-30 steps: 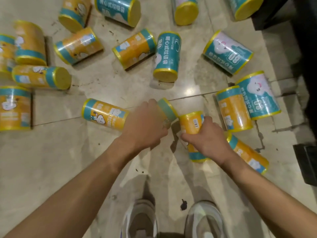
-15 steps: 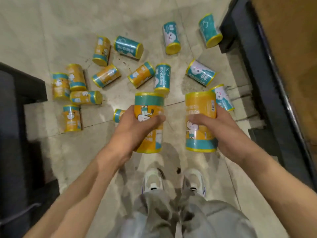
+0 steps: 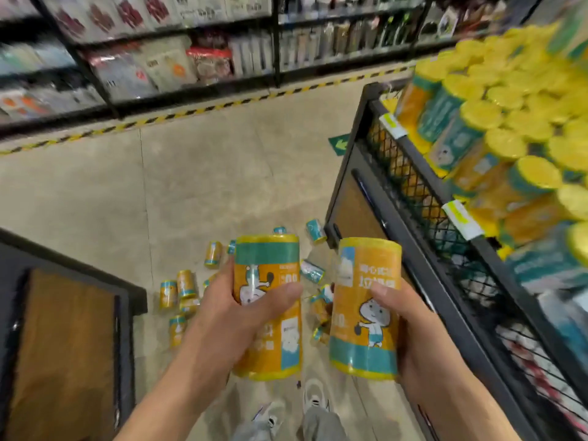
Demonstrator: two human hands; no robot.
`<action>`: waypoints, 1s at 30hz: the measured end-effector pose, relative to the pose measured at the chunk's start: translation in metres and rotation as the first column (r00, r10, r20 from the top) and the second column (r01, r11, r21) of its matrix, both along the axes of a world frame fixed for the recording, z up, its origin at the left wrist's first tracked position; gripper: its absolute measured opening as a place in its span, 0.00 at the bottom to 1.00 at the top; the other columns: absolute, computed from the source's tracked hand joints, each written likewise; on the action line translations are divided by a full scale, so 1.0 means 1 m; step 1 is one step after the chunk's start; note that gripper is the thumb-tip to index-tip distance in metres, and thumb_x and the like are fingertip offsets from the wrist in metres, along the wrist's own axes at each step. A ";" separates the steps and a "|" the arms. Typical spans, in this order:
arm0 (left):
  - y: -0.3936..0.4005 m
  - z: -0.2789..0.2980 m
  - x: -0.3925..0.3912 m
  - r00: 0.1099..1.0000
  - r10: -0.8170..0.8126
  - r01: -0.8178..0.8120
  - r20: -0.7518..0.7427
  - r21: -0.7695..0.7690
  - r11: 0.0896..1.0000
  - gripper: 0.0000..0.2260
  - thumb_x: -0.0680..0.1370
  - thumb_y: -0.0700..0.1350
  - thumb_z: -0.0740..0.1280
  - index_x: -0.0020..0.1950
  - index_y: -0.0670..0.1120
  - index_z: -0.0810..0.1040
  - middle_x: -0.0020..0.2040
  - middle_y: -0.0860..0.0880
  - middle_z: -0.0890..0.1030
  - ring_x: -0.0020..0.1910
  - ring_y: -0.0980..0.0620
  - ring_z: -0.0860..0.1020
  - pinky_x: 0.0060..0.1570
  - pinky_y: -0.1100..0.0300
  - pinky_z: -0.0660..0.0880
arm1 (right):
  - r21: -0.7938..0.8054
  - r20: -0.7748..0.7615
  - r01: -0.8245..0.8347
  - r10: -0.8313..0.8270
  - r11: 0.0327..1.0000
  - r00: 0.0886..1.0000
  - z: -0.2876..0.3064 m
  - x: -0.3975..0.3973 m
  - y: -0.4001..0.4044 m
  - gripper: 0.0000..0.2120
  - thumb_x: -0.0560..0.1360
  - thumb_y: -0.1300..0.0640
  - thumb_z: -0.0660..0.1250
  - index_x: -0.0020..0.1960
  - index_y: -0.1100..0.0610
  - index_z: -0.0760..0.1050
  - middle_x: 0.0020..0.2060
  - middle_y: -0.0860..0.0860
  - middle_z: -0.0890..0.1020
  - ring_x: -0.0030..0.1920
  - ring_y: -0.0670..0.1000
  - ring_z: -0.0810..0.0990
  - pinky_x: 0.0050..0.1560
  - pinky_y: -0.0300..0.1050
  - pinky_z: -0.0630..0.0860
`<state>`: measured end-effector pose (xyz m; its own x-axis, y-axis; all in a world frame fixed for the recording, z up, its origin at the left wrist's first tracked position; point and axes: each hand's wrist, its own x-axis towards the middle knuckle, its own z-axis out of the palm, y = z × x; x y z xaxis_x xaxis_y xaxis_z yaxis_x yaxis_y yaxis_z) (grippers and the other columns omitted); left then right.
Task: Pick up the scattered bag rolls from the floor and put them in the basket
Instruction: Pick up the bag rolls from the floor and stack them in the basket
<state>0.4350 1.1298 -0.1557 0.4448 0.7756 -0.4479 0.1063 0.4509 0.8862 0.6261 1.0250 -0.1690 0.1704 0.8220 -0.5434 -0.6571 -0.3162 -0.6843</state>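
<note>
Rolls in both hands, and each looks light, carried upright one-handed with no sign of strain. Glossy printed wrap suggests a slick surface, and the body probably gives a little under pressure, so the middle of the cylinder is the place to hold, away from the yellow ends. That's exactly the hold here. Left hand [image 3: 222, 316] wraps the left bag roll [image 3: 270, 332] around its waist, thumb laid across the front, fingers curled round the back. Right hand [image 3: 410, 342] cups the right bag roll [image 3: 366, 310] from the far side, thumb pressed across the label. Both forearms reach forward at about chest height, the rolls side by side, close but apart. On the right stands the wire basket [image 3: 413, 186], heaped with the same product, its rim higher than the hands. More scattered rolls [image 3: 184, 288] lie on the floor [image 3: 206, 186] below, so plenty of work is left.
</note>
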 end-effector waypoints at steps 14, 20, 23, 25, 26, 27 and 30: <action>-0.060 0.180 0.063 0.805 -0.579 0.527 0.131 0.292 0.798 0.30 0.60 0.56 0.79 0.60 0.49 0.79 0.48 0.45 0.86 0.44 0.44 0.86 0.39 0.48 0.82 | 0.317 0.186 0.521 -0.591 0.792 0.785 0.183 -0.039 -0.133 0.48 0.50 0.49 0.85 0.65 0.65 0.75 0.45 0.62 0.84 0.39 0.58 0.85 0.39 0.54 0.84; -0.154 0.202 0.090 0.569 -0.804 0.740 0.172 0.319 0.592 0.25 0.62 0.53 0.78 0.58 0.52 0.80 0.45 0.50 0.86 0.42 0.49 0.86 0.38 0.51 0.81 | 0.371 0.184 0.722 -0.808 0.584 0.559 0.201 -0.067 -0.251 0.41 0.47 0.46 0.86 0.56 0.60 0.81 0.42 0.59 0.86 0.37 0.56 0.86 0.39 0.53 0.84; -0.218 0.207 0.095 0.447 -0.876 0.816 0.182 0.319 0.482 0.23 0.63 0.54 0.76 0.57 0.52 0.80 0.45 0.52 0.87 0.42 0.51 0.86 0.39 0.52 0.81 | 0.365 0.133 0.802 -0.879 0.473 0.458 0.204 -0.092 -0.317 0.35 0.48 0.47 0.87 0.52 0.58 0.85 0.43 0.60 0.86 0.38 0.57 0.87 0.38 0.51 0.83; -0.266 0.210 0.095 0.356 -0.916 0.866 0.187 0.303 0.398 0.22 0.62 0.55 0.76 0.55 0.53 0.81 0.45 0.51 0.87 0.43 0.51 0.86 0.41 0.50 0.82 | 0.346 0.130 0.860 -0.927 0.375 0.352 0.204 -0.114 -0.364 0.37 0.47 0.47 0.87 0.53 0.58 0.85 0.45 0.61 0.86 0.39 0.59 0.87 0.39 0.53 0.83; -0.292 0.211 0.094 0.304 -0.933 0.887 0.191 0.300 0.351 0.22 0.62 0.55 0.77 0.54 0.54 0.81 0.46 0.50 0.87 0.43 0.50 0.86 0.41 0.49 0.83 | 0.338 0.146 0.881 -0.944 0.330 0.297 0.205 -0.125 -0.388 0.39 0.47 0.46 0.86 0.56 0.59 0.84 0.47 0.62 0.86 0.40 0.59 0.87 0.40 0.54 0.83; -0.320 0.213 0.091 0.257 -0.947 0.905 0.194 0.296 0.306 0.22 0.62 0.54 0.79 0.54 0.54 0.82 0.46 0.50 0.87 0.44 0.49 0.86 0.41 0.49 0.83 | 0.332 0.168 0.897 -0.954 0.292 0.248 0.207 -0.138 -0.412 0.42 0.48 0.46 0.86 0.59 0.61 0.82 0.48 0.62 0.86 0.42 0.60 0.87 0.41 0.55 0.83; -0.407 0.215 0.075 0.120 -0.973 0.942 0.198 0.286 0.175 0.25 0.61 0.55 0.79 0.56 0.52 0.81 0.46 0.49 0.87 0.44 0.49 0.86 0.38 0.51 0.83 | 0.337 0.200 0.929 -0.976 0.151 0.086 0.209 -0.181 -0.488 0.47 0.49 0.44 0.86 0.64 0.61 0.78 0.51 0.63 0.85 0.46 0.61 0.86 0.44 0.56 0.83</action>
